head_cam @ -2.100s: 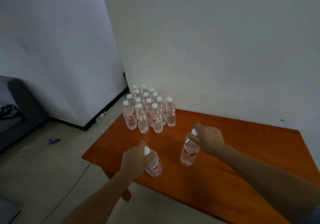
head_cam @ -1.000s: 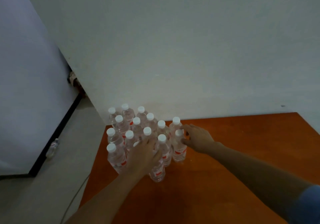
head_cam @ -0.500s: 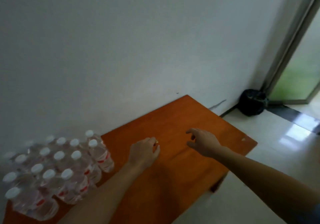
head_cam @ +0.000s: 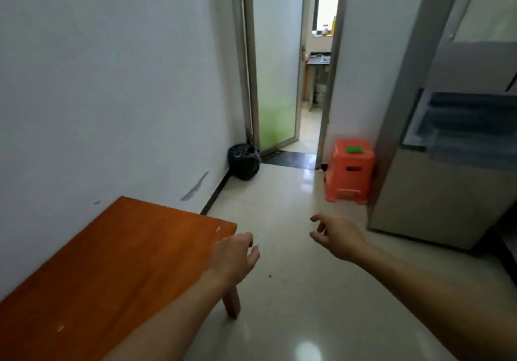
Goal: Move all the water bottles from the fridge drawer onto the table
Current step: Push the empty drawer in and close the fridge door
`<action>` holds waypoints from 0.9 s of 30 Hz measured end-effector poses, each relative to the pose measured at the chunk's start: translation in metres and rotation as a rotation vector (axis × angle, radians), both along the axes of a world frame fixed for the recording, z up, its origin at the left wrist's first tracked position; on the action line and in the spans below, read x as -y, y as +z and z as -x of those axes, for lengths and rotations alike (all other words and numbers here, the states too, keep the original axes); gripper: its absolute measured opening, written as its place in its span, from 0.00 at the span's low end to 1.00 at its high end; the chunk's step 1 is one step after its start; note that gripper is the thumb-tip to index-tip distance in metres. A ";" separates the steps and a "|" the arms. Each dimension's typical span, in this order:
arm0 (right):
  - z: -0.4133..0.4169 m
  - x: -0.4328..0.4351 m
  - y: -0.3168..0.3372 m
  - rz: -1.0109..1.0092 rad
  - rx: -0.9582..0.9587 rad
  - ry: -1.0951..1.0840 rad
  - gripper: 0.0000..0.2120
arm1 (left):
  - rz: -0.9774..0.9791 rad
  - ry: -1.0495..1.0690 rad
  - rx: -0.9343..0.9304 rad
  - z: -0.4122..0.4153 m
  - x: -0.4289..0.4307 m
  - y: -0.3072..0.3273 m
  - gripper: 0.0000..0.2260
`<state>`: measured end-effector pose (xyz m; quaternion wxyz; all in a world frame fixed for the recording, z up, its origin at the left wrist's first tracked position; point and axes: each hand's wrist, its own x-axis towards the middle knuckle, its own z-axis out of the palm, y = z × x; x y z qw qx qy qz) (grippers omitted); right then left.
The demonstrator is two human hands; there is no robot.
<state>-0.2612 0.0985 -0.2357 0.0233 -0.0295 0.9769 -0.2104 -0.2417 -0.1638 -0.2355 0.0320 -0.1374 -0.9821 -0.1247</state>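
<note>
The orange wooden table point(head_cam: 117, 262) fills the lower left, and the stretch of it in view is bare. No water bottles show in this frame. My left hand point(head_cam: 235, 257) hovers just past the table's right end, fingers loosely curled, holding nothing. My right hand point(head_cam: 335, 237) reaches out over the floor, fingers relaxed and spread, holding nothing. The fridge point(head_cam: 453, 125) stands at the right with its door open, and a translucent drawer point(head_cam: 472, 125) shows inside. What the drawer holds cannot be made out.
An orange plastic stool point(head_cam: 349, 170) with a green item on top stands left of the fridge. A black bin bag point(head_cam: 243, 162) sits by the wall beside a frosted glass door point(head_cam: 277, 61). Pale tiled floor point(head_cam: 293, 290) lies between table and fridge.
Both hands set their bottles among the group on the table and let go. The view then swung right, off the bottles, toward the fridge and doorway.
</note>
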 end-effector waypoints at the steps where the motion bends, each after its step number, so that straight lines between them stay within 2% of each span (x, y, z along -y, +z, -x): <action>1: 0.003 -0.023 -0.001 0.014 0.006 -0.048 0.19 | 0.006 -0.040 -0.015 0.015 -0.021 0.000 0.11; 14: 0.091 -0.253 0.002 0.081 -0.042 -0.561 0.18 | 0.054 -0.489 -0.038 0.226 -0.279 0.000 0.12; 22: 0.094 -0.380 -0.001 0.162 -0.029 -0.823 0.18 | -0.014 -0.721 0.008 0.287 -0.430 -0.002 0.11; 27: 0.115 -0.469 -0.019 0.222 -0.039 -0.918 0.24 | 0.023 -0.777 0.037 0.318 -0.526 -0.015 0.13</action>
